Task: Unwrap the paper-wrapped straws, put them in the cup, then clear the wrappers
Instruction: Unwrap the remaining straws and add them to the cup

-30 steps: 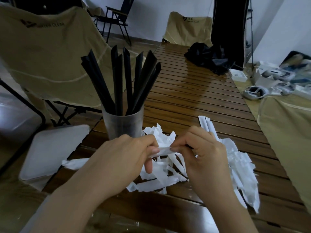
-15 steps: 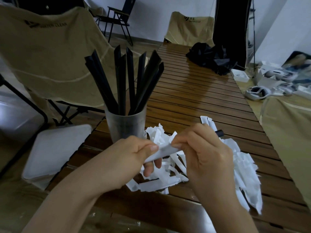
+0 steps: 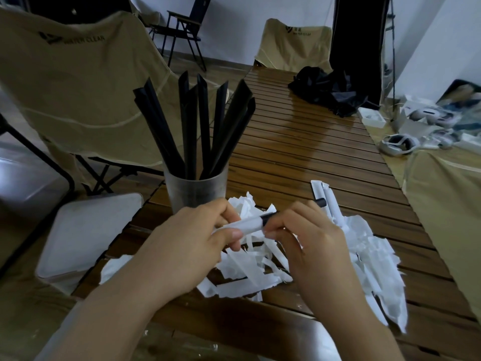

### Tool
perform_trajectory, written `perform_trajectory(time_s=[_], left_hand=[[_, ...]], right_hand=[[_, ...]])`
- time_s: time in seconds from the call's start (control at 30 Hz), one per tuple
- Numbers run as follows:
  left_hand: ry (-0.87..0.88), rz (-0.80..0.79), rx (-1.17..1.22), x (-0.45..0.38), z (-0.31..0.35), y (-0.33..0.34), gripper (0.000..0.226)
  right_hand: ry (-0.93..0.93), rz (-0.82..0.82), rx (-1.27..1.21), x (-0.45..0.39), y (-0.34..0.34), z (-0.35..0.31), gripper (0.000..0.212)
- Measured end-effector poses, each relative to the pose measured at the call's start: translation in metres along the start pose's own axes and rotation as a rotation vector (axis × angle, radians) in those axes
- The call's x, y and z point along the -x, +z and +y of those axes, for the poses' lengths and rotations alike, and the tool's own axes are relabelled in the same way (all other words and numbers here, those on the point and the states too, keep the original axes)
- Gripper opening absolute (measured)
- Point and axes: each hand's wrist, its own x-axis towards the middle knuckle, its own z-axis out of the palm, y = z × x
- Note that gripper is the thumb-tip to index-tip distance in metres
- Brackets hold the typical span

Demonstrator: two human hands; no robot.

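Both grips, left hand and right hand, pinch the wrapped straw between them.

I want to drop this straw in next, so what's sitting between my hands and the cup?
In the head view, only crumpled wrappers lie between the hands and the cup; the left hand nearly overlaps the cup's base.

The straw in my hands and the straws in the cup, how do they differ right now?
The held straw lies roughly level between the left hand and right hand; the cup straws stand upright, fanned out. The held straw is mostly covered by white wrapper, only its black end showing; the cup straws are fully bare. Both are black.
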Motion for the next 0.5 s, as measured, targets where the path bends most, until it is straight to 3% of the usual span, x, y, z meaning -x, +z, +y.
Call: perform_trajectory(time_s=[0.2, 0.5], left_hand=[[-0.020, 0.004, -0.052, -0.002, -0.004, 0.001, 0.027], [0.055, -0.044, -0.025, -0.002, -0.003, 0.004, 0.006]], right_hand=[[0.001, -0.067, 0.019, 0.003, 0.002, 0.008, 0.016], [0.059, -0.090, 0.078, 0.004, 0.001, 0.011, 0.025]])
